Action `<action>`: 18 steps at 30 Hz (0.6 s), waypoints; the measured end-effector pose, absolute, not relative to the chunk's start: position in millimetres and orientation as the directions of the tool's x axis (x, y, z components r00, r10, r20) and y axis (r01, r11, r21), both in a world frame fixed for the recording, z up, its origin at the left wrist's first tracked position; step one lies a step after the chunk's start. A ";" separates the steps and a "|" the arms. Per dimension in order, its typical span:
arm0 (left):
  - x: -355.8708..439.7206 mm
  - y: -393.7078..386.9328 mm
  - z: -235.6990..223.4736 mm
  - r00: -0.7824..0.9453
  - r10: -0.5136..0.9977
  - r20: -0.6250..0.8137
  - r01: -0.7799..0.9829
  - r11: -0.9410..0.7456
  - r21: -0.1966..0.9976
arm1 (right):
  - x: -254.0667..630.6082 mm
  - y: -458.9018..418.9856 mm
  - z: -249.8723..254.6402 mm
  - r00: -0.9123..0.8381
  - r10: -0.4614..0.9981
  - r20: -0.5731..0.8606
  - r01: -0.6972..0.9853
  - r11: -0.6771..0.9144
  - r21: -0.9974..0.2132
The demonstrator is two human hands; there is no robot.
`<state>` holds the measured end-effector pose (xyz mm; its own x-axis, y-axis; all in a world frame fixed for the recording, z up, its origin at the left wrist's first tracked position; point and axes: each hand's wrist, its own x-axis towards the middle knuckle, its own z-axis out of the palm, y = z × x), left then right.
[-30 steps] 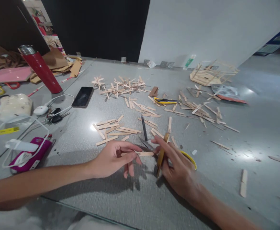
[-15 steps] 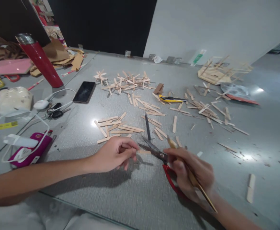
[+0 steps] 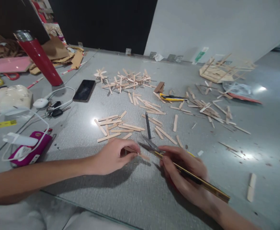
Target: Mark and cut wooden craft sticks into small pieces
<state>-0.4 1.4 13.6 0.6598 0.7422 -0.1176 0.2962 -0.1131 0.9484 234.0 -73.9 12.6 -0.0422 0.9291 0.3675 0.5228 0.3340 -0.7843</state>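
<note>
My left hand (image 3: 116, 156) is closed in a pinch on a small wooden craft stick (image 3: 143, 156), whose end sticks out to the right past the fingertips. Just across from it, my right hand (image 3: 185, 169) grips a slim gold-and-black pencil (image 3: 202, 182), its front end pointing left toward the stick with a small gap between them. Scissors (image 3: 149, 146) lie under and beside the pencil, blades pointing left. Their red handles are mostly hidden by the right hand. Behind the blades rests a dark pen-like tool (image 3: 147, 126).
Loose craft sticks (image 3: 120, 126) lie beyond my hands, with star-shaped stick bundles (image 3: 130, 80) farther back. A yellow utility knife (image 3: 173, 97), a phone (image 3: 84, 90), a red bottle (image 3: 40, 60), a purple case (image 3: 32, 150) and a wooden stick model (image 3: 216, 72) stand around the table.
My right hand has turned the pencil, so it now lies lower and points left along the scissors. The stick in my left hand has tilted, its right end dipping.
</note>
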 end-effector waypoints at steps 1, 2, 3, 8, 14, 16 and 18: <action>-0.8 1.8 13.5 0.664 0.739 -0.118 0.315 -0.133 0.940 | 233.3 -75.4 10.9 -0.044 0.948 0.314 0.481 0.296 -0.825; -1.1 2.2 13.5 0.666 0.736 -0.123 0.332 -0.145 0.932 | 232.8 -76.6 8.9 -0.063 0.961 0.270 0.437 0.270 -0.858; -1.3 2.6 13.5 0.667 0.733 -0.130 0.346 -0.150 0.926 | 232.4 -77.6 6.9 -0.089 0.968 0.236 0.402 0.251 -0.880; -1.6 4.3 13.1 0.683 0.712 -0.161 0.358 -0.135 0.924 | 232.0 -76.8 0.3 -0.186 0.963 0.193 0.363 0.250 -0.898; -1.8 5.9 11.2 0.693 0.699 -0.178 0.351 -0.112 0.930 | 230.2 -76.2 -6.3 -0.300 0.944 0.137 0.307 0.232 -0.923; -2.8 5.9 9.6 0.690 0.712 -0.130 0.353 -0.174 0.919 | 230.7 -77.0 -7.3 -0.316 0.932 0.179 0.347 0.288 -0.892; -4.7 5.3 6.8 0.679 0.735 -0.002 0.348 -0.319 0.882 | 231.4 -77.3 -5.8 -0.305 0.918 0.253 0.422 0.369 -0.828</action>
<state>-4.7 5.3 6.8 0.6786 0.7346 -0.0017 0.3475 -0.3190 0.8817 231.4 -77.3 -5.8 -0.3048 0.9181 0.2533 0.4216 0.3686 -0.8285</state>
